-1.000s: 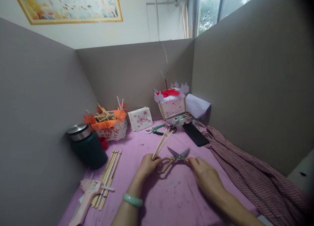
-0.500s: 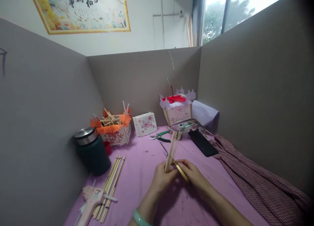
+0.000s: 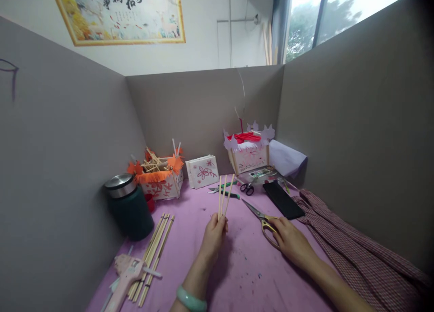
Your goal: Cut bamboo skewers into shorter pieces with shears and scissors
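Note:
In my left hand (image 3: 214,237), closed and wearing a green bangle at the wrist, three thin wooden sticks (image 3: 222,199) stand up and fan slightly apart. To the right, my right hand (image 3: 292,240) has its fingers on the gold handle of a pair of scissors (image 3: 264,221). The blades point to the upper left and seem to lie at the table surface. Beyond the sticks are green-handled pruning shears (image 3: 230,194) and small black-handled scissors (image 3: 247,189).
At left stand a dark green flask (image 3: 130,208), bundled sticks (image 3: 154,253) and a pink glue gun (image 3: 127,278). Behind are an orange-fringed box (image 3: 161,187), printed cards (image 3: 205,172) and a purple-trimmed box (image 3: 249,158). A black phone (image 3: 283,199) and checked cloth (image 3: 352,239) lie right. Grey panels enclose the table.
My hands have moved apart. The left one has drawn left with the sticks, now spread out. The right one has carried the gold scissors right and down toward the table.

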`<state>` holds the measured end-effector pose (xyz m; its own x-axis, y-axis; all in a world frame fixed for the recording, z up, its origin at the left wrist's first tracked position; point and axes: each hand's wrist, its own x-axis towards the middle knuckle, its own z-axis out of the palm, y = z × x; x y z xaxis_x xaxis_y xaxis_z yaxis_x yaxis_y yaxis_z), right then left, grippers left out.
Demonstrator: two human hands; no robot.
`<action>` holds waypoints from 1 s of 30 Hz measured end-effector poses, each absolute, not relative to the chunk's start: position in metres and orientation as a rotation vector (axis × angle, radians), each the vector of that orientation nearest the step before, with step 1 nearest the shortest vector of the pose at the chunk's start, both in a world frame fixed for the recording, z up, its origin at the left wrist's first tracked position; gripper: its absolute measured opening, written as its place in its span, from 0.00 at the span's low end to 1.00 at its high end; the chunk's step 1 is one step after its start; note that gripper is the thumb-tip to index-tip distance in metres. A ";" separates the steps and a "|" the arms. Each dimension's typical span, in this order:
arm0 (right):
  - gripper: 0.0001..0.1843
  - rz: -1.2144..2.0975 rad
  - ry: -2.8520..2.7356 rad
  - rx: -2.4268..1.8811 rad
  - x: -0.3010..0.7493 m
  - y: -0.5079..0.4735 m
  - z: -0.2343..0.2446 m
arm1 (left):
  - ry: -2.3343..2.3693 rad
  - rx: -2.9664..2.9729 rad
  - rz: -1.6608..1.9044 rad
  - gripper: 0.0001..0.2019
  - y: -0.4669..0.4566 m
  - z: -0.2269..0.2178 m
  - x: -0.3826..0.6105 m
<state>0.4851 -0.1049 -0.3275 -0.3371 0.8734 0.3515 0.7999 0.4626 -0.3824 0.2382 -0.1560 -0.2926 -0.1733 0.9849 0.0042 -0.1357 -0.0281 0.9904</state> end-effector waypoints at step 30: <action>0.19 1.565 -1.447 -0.577 0.355 -0.118 -0.270 | 1.038 0.921 1.262 0.25 -0.157 -0.296 0.239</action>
